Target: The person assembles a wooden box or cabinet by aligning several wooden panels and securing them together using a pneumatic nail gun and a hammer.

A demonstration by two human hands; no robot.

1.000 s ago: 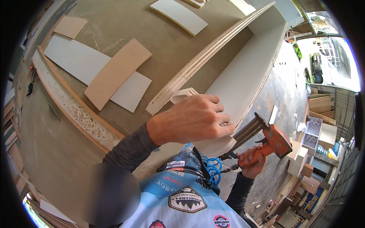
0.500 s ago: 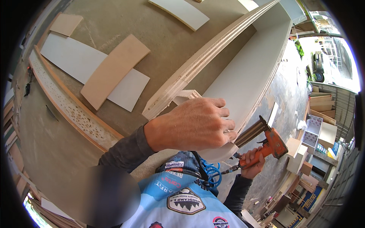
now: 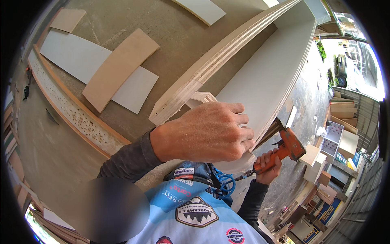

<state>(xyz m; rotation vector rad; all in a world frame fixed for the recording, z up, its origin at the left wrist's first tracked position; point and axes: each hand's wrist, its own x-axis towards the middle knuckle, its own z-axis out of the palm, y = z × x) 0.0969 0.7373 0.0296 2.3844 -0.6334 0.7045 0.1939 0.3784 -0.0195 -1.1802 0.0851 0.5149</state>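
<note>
My left hand lies across the near end of a long wooden box frame, its fingers bent over a white board there. Most of that board is hidden under the palm. A small light wood piece shows just beyond my knuckles, inside the frame. On the right, my right hand is wrapped round the handle of an orange air nail gun. The gun's magazine end reaches the outer face of the frame's right side panel; whether it touches, I cannot tell.
A blue coiled air hose hangs by my waist. On the floor to the left lie a tan board, a white board across under it, and a long curved panel. Stacked boxes and boards stand at the right.
The nail gun in my right hand has moved slightly up and left, closer to the frame's side panel. My left hand keeps its hold, and the whole view has shifted a little.
</note>
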